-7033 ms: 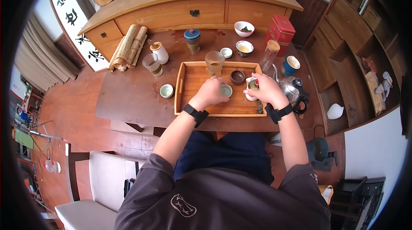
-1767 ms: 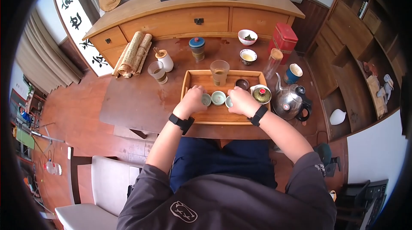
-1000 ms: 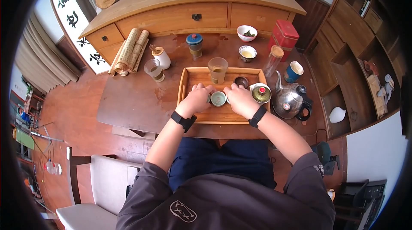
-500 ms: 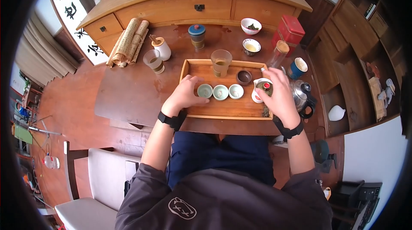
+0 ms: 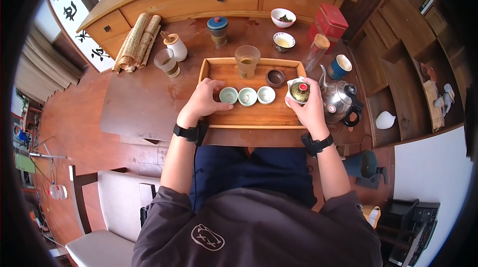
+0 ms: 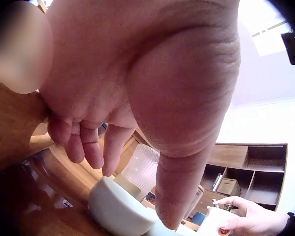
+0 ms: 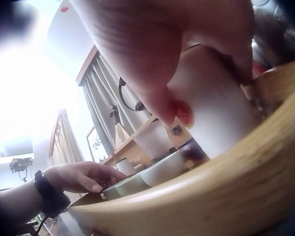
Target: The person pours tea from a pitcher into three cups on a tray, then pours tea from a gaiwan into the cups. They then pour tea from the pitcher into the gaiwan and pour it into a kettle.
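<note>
Three pale green teacups (image 5: 247, 97) stand in a row on the wooden tray (image 5: 279, 120). At the leftmost cup (image 6: 120, 209), my left hand (image 5: 200, 100) is spread loosely, with fingers behind and thumb in front of it. My right hand (image 5: 309, 105) holds a white spouted gaiwan (image 7: 214, 101) by its sides, thumb near the red mark on its wall. A domed lid with a red knob (image 5: 302, 87) tops it. Behind the cups are a glass pitcher (image 5: 246, 63) with tea and a small dark brown cup (image 5: 275, 78).
Right of the tray stands a steel kettle (image 5: 338, 100), with a blue cup (image 5: 340, 66) behind. A glass tube (image 5: 314, 53) and red tin (image 5: 328, 22) stand at back right. Two bowls (image 5: 283, 42) sit beyond the tray; another glass (image 5: 167, 63) and bamboo scrolls (image 5: 138, 43) lie left.
The green cups, earlier apart, now form a row on the tray. Both hands held the outer cups; the right has since moved right to the gaiwan, and the left has loosened from its cup.
</note>
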Demonstrator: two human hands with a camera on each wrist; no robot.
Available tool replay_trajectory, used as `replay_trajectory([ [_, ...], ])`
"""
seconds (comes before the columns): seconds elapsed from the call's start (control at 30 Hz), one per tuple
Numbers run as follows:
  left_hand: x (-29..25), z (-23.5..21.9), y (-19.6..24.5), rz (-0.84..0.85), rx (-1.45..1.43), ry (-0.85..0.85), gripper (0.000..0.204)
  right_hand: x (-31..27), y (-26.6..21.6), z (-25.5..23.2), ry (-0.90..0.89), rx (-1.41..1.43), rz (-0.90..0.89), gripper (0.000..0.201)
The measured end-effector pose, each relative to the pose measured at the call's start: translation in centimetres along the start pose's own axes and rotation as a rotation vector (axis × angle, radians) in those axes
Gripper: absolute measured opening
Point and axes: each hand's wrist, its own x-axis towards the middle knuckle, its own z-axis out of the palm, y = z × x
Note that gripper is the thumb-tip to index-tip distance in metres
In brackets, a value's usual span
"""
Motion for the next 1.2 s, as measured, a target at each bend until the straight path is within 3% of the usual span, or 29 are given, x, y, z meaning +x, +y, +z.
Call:
replay_trajectory([
  [0.27,0.2,-0.1,-0.3,0.017,0.028,-0.037,0.068,1.0,-4.1,-0.6,0.019,0.037,-0.137,0.054],
  [0.73,0.4,0.1,-1.0,0.013,-0.023,-0.035,0.058,5.4,-7.5,2.8,-0.364,0.033,-0.346,0.051],
  [1.2,-0.2,-0.2,-0.2,0.039,-0.046,0.001,0.052,7.6,-9.0,5.2,-0.49,-0.063,-0.425,0.048],
])
